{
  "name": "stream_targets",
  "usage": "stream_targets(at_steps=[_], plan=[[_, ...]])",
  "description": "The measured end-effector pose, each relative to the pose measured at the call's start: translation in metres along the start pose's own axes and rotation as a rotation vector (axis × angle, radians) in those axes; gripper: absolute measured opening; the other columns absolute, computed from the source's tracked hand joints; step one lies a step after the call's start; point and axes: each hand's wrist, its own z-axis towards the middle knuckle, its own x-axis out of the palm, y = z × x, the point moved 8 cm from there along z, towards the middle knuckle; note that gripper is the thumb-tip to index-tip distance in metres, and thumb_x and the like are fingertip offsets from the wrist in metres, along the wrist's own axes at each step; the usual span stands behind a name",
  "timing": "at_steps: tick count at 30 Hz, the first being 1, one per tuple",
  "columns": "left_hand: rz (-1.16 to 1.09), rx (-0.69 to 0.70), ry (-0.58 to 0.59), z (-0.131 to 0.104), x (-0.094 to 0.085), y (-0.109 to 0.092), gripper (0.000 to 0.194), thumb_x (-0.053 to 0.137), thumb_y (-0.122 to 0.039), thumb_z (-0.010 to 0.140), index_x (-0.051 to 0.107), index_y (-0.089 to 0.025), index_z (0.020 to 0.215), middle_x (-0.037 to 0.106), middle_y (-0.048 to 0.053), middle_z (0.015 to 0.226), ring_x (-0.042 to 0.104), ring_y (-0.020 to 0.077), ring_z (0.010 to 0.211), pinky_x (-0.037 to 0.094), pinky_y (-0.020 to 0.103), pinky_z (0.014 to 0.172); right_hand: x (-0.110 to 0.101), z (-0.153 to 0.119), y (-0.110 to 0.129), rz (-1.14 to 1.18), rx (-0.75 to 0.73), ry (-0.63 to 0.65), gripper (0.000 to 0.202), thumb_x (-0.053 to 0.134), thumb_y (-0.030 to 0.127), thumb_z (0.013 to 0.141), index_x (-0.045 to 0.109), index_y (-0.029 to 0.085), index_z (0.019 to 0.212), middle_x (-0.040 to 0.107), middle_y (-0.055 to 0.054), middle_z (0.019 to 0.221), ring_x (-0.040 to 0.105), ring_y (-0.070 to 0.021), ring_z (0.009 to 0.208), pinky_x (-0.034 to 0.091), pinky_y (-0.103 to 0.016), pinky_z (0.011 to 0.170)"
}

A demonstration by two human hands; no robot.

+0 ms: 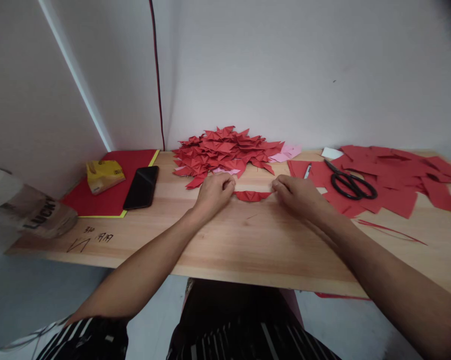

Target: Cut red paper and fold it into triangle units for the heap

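Note:
A small folded red paper piece (252,196) stretches between my two hands, just above or on the wooden table. Its left tip is pinched by my left hand (215,192), whose fingers are curled closed. At the other end my right hand (296,194) is closed too, with thumb and forefinger on the right tip. Right behind my hands lies a large heap of folded red paper pieces (225,147), with some pink paper (287,152) at its right edge.
Black-handled scissors (349,185) rest on cut red paper sheets (394,175) at right, beside a pen (307,171). Thin red strips (392,231) lie nearer. At left are a phone (141,187), a yellow packet (103,176), a red folder (94,201) and a bag lettered LUCKY (45,215).

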Motion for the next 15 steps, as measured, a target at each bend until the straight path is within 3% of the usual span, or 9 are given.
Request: stream_targets(at_steps=[4,8,11,15], plan=[[-0.055,0.052,-0.032,0.000,-0.001,-0.004,0.020,0.051,-0.010,0.080,0.069,-0.017,0.081,0.072,0.004,0.089,0.058,0.0156,0.076,0.038,0.025,0.069,-0.029,0.006,-0.019,-0.004,0.041,-0.156,0.018,0.044,0.024,0.089,0.061,0.022,0.084,0.068,-0.008,0.080,0.059,-0.0233,0.073,0.040,-0.033,0.067],[-0.061,0.046,-0.041,0.000,-0.001,-0.004,0.021,0.051,-0.008,0.080,0.070,-0.017,0.083,0.071,0.005,0.090,0.057,0.0150,0.074,0.038,0.025,0.068,-0.046,0.012,-0.047,-0.180,0.121,-0.204,0.024,0.046,0.016,0.086,0.067,0.016,0.099,0.068,-0.015,0.102,0.059,-0.0287,0.093,0.040,-0.036,0.075],[-0.047,0.055,-0.032,0.000,0.001,-0.004,0.020,0.052,-0.008,0.079,0.070,-0.017,0.082,0.070,0.005,0.085,0.056,0.0150,0.072,0.037,0.026,0.068,-0.037,0.013,-0.067,-0.335,0.184,-0.086,0.045,0.049,0.007,0.079,0.063,0.015,0.120,0.059,-0.021,0.122,0.055,-0.0329,0.109,0.039,-0.036,0.077],[-0.025,0.083,-0.037,-0.001,0.003,-0.005,0.019,0.052,-0.008,0.079,0.069,-0.017,0.080,0.068,0.003,0.079,0.055,0.0154,0.073,0.036,0.027,0.070,-0.030,0.011,-0.076,-0.395,0.230,-0.026,0.044,0.051,0.008,0.080,0.062,0.015,0.122,0.057,-0.025,0.122,0.055,-0.0348,0.108,0.038,-0.038,0.074]])
